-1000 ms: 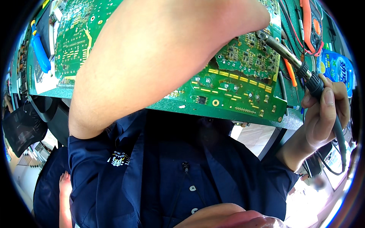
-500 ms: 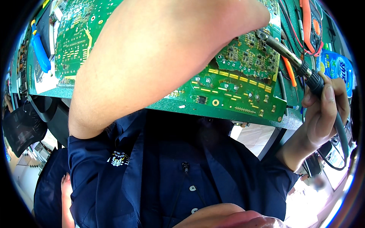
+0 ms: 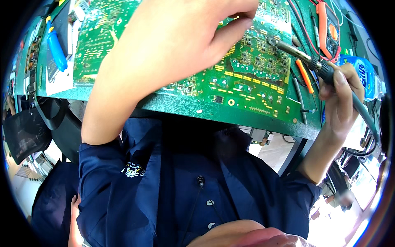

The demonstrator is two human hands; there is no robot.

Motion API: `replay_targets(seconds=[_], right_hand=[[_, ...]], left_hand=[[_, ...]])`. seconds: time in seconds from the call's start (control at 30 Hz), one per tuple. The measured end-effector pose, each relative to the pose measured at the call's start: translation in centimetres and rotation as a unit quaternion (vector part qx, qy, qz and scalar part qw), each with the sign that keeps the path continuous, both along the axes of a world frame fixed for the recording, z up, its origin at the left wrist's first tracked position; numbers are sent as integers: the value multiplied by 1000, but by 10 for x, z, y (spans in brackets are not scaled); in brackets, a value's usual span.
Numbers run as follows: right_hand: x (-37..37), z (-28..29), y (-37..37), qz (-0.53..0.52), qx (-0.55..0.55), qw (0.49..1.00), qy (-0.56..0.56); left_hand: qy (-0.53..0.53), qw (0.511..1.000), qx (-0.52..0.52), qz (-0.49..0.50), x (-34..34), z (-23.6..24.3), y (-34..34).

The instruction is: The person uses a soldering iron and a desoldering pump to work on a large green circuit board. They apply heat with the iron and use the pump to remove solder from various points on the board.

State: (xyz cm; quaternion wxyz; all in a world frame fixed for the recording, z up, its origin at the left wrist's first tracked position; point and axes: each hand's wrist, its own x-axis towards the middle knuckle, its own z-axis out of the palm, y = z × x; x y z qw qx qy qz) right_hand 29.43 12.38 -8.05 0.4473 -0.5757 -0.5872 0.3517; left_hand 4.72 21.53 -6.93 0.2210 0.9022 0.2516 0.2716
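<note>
A large green circuit board (image 3: 251, 102) lies on the green worktop, dense with small parts. My right hand (image 3: 343, 92) grips a soldering iron (image 3: 302, 55) by its dark handle, the cord trailing down beside the wrist. The iron's metal end points left and reaches over the board's right part; whether its tip touches cannot be told. From the left, my left hand (image 3: 197, 31) stretches across the board. Its thumb and fingers come together at the top edge, near the iron's end. Anything pinched there is hidden. My left forearm covers much of the board's middle.
An orange multimeter (image 3: 332, 31) with leads stands at the far right, above a blue bottle (image 3: 362, 74). An orange-handled tool (image 3: 304, 76) lies beside the board. A blue tool (image 3: 56, 49) rests at the left. Another person's arm (image 3: 74, 220) shows at lower left, below a black chair (image 3: 26, 136).
My left hand has drawn back toward me, bringing its thumb and fingers into view. The whole view has shifted slightly. The soldering iron stays in my right hand over the board.
</note>
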Motion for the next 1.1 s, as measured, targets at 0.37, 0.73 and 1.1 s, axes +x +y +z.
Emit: replay_targets(seconds=[0.37, 0.73, 1.1], right_hand=[[11, 0, 2, -2, -32, 999, 42], [-5, 3, -12, -27, 29, 999, -21], [-12, -1, -6, -1, 29, 1000, 5]], left_hand=[[31, 987, 140, 70, -42, -4, -33], [-108, 919, 129, 357, -164, -44, -89], [160, 739, 37, 653, -317, -61, 56]])
